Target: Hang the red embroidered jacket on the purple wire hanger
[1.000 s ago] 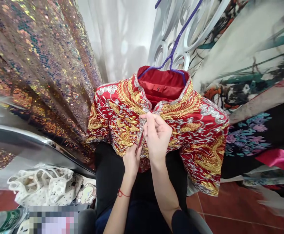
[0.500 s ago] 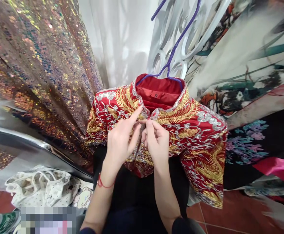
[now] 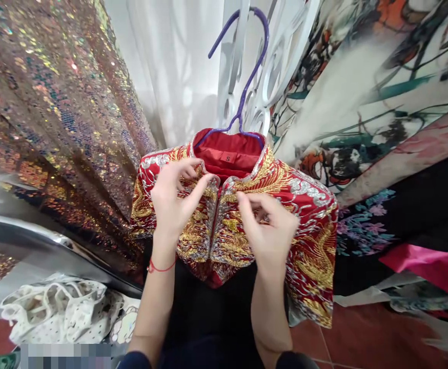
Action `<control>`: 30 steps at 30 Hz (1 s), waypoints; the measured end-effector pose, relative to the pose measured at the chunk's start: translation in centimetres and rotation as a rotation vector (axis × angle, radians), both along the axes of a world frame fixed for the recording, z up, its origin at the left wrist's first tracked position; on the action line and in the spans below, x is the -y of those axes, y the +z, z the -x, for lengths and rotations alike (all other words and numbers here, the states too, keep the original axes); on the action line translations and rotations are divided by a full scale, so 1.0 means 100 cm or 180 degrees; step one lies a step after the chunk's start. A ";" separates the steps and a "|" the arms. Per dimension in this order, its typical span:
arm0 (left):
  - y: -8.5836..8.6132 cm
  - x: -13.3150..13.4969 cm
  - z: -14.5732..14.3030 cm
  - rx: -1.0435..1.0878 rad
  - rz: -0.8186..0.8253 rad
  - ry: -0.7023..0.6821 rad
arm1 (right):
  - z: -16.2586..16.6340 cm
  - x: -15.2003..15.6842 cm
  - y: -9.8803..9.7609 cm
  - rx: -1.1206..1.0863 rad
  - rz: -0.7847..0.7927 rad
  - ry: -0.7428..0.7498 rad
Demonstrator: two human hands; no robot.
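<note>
A short red jacket (image 3: 227,225) with gold and silver embroidery hangs on a purple hanger (image 3: 243,95). Its stand collar is spread, and a label (image 3: 227,158) marked S shows inside. The two front edges lie side by side down the middle. My left hand (image 3: 176,197) is at the collar's left side, thumb and forefinger apart, nothing between them. Over the right front, just below the collar, my right hand (image 3: 272,228) has thumb and forefinger tips together and the other fingers curled. Whatever those tips hold, if anything, is hidden.
A sequined cloth (image 3: 78,102) hangs at left. White scrollwork metal (image 3: 262,120) stands behind the hanger, with printed garments (image 3: 362,118) at right. A white dotted cloth bag (image 3: 62,307) sits at lower left. Red tiles (image 3: 362,333) cover the floor.
My hands have separated from the middle of the collar, the left one outward to the left, the right one outward to the right. The front edges now show between them. The view has shifted right.
</note>
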State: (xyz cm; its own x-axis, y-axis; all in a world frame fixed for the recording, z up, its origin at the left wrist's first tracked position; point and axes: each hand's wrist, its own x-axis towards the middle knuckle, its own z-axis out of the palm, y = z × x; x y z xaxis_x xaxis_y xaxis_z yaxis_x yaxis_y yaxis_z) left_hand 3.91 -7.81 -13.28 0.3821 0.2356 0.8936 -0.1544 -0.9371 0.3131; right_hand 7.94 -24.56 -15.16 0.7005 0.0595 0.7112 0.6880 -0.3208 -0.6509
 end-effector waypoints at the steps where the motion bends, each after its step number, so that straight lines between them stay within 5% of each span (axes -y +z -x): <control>1: 0.004 -0.008 0.000 0.0119 -0.0010 0.0121 | -0.003 0.009 0.005 0.0344 0.0019 -0.0318; 5: 0.008 -0.047 -0.003 0.0032 -0.0165 0.0275 | -0.027 0.038 0.013 0.0859 0.0507 -0.1331; 8: -0.002 -0.065 -0.007 -0.0473 -0.0184 0.0137 | -0.051 0.046 0.009 0.0817 0.1017 -0.1106; 11: -0.005 -0.063 -0.010 -0.0155 -0.0143 0.0445 | -0.070 0.044 0.009 0.0965 0.1068 -0.0970; 15: 0.013 -0.051 -0.006 0.0375 -0.0159 0.0835 | -0.084 0.036 0.027 0.1047 0.0892 -0.1089; 19: 0.025 -0.061 -0.001 -0.0008 -0.0035 0.0810 | -0.091 0.030 0.030 0.0947 0.0945 -0.1106; 23: 0.011 -0.076 0.004 -0.0774 0.0281 0.0552 | -0.094 0.031 0.013 0.0668 0.1024 -0.1185; 30: -0.005 -0.057 0.022 -0.0639 0.0391 0.1002 | -0.101 0.038 0.005 0.0781 0.0968 -0.1223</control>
State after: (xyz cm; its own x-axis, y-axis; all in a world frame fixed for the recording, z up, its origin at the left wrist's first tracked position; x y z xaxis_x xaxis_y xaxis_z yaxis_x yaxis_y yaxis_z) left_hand 1.68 -2.14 -13.81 0.4383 0.4698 0.7662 0.2103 -0.8825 0.4208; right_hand 18.07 -28.35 -14.64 0.5279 0.0603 0.8472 0.6042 -0.7277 -0.3247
